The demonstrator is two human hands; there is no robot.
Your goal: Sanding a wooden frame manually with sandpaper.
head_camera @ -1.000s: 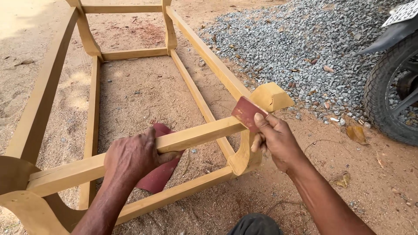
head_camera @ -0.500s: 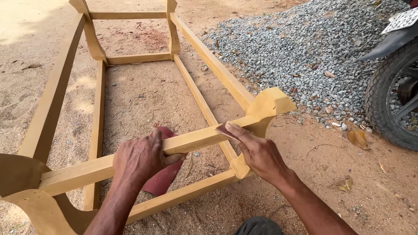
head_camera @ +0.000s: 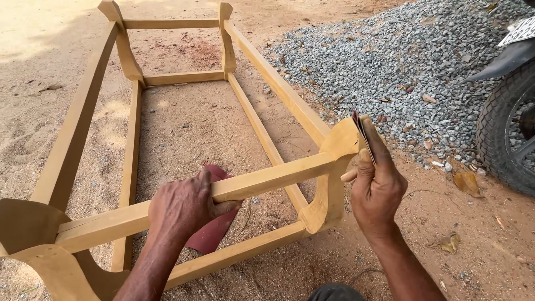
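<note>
Head view looks down on a long yellow-painted wooden furniture frame (head_camera: 262, 89) lying on its side on sandy ground (head_camera: 184, 128). The left hand (head_camera: 181, 209) is wrapped shut around the near crossrail, steadying it. The right hand (head_camera: 379, 187) pinches a folded dark red sheet of sandpaper (head_camera: 361, 131) between thumb and fingers, its grip closed on the sheet, edge-on against the curved end piece at the near corner. The frame's paint looks even and smooth along the rails; judging by that, only this corner's edges seem left to rub. A dark red cloth (head_camera: 214, 231) lies under the rail, and grey gravel (head_camera: 390, 61) and a tyre (head_camera: 510, 131) sit to the right.
</note>
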